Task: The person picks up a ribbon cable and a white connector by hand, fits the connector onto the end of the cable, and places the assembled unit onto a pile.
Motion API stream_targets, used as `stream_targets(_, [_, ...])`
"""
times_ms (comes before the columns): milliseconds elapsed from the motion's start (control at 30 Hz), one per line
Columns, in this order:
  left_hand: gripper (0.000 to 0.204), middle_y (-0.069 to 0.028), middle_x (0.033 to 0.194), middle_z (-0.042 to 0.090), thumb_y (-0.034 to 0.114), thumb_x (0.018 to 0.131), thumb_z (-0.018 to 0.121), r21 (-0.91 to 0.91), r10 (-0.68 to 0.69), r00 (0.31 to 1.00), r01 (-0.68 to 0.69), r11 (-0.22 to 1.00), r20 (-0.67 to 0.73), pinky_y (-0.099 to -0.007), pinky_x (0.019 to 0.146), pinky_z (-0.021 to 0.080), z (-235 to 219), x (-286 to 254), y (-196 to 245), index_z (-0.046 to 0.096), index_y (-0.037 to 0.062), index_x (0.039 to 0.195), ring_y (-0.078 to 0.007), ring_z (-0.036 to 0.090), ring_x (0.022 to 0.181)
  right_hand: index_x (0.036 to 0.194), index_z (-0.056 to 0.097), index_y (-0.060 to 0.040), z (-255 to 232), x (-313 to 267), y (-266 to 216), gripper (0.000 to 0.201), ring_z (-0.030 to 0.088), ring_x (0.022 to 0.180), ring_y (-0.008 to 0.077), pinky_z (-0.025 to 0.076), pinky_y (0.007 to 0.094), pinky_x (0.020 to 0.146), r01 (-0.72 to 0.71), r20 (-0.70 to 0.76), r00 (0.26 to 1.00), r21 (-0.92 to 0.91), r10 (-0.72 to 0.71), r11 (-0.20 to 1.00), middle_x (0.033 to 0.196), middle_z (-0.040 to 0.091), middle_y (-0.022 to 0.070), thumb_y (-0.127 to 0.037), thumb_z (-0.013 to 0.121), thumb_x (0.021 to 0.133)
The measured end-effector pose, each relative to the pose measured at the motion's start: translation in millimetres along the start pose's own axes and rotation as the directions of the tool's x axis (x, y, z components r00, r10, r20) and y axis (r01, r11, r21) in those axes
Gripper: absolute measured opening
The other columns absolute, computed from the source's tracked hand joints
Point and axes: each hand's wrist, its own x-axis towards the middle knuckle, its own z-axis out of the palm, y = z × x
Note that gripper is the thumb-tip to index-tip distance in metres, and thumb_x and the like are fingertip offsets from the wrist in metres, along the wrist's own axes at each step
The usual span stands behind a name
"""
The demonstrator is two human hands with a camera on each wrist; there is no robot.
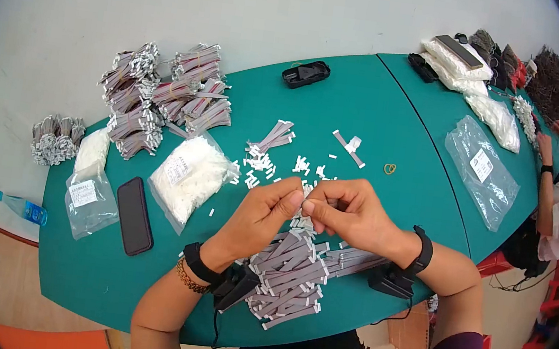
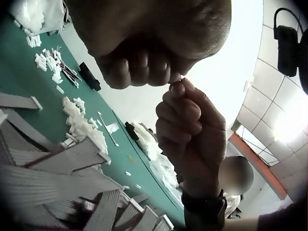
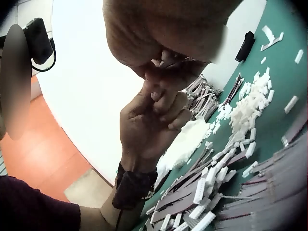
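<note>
My left hand (image 1: 255,215) and right hand (image 1: 360,218) meet fingertip to fingertip above the table. Thumbs and forefingers pinch a tiny piece, nearly all covered by the fingers; I cannot tell its exact kind. The other fingers of both hands are curled in, as the left wrist view shows. Below the hands lies a heap of flat grey ribbon cables (image 1: 288,273) with white connector ends. Just beyond the hands, loose white connector housings (image 3: 252,103) lie in a pile. More cables (image 1: 273,137) and scattered housings (image 1: 261,165) sit farther back.
The green table (image 1: 231,113) carries bundled ribbon cables (image 1: 138,101), a bag of white housings (image 1: 189,174), a black phone (image 1: 135,216) and a black case (image 1: 306,74). A rubber band (image 1: 390,168) and an empty plastic bag (image 1: 481,171) lie to the right. Other people sit at far right.
</note>
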Motion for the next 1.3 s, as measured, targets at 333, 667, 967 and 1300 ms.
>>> stream_targets(333, [0.033,0.0041,0.062,0.034,0.027,0.097,0.042,0.008,0.004,1.0,-0.004,1.0,-0.018,-0.0214,0.05,0.026,3.7,-1.7,-1.3,0.041,0.006,0.071,-0.0043,0.03,0.057,0.074,0.056,-0.0027,4.9,-2.6,-1.4,0.022,0.046,0.052,0.002,0.034,0.0192,0.044,0.008,-0.017,1.0,-0.046,-0.009,0.999,0.059,0.055,-0.0006,-0.018,0.055,0.09])
stream_targets(667, [0.033,0.0034,0.065,0.037,0.03,0.097,0.041,-0.12,-0.108,0.988,0.122,0.985,0.111,-0.0236,0.054,0.03,-17.0,4.0,0.5,0.044,0.0047,0.075,-0.0065,0.033,0.061,0.08,0.061,-0.0001,-9.4,8.7,-2.7,0.02,0.047,0.05,0.004,0.037,0.0187,0.045,-0.073,0.054,0.996,-0.013,0.073,0.997,0.06,0.055,0.0002,-0.016,0.054,0.09])
stream_targets(967, [0.023,0.0045,0.068,0.044,0.02,0.094,0.05,-0.059,-0.051,0.994,0.056,0.997,0.095,-0.0199,0.053,0.029,-17.2,5.8,-8.2,0.049,0.0035,0.078,-0.0024,0.035,0.061,0.076,0.062,-0.0006,-10.0,9.4,-1.1,0.02,0.048,0.051,0.0041,0.037,0.0187,0.046,-0.103,0.068,0.992,-0.038,0.105,0.994,0.059,0.055,-0.0002,-0.016,0.056,0.088])
stream_targets(1300, [0.012,0.0057,0.066,0.053,0.013,0.086,0.062,-0.132,-0.063,0.989,0.045,0.99,-0.135,-0.0165,0.052,0.031,-20.1,7.9,-9.9,0.06,0.0015,0.083,0.0003,0.043,0.059,0.076,0.06,-0.0053,-38.9,23.4,-2.6,0.013,0.051,0.056,0.006,0.043,0.0204,0.054,0.101,-0.274,0.962,0.299,-0.016,0.949,0.063,0.055,-0.0001,-0.015,0.065,0.084])
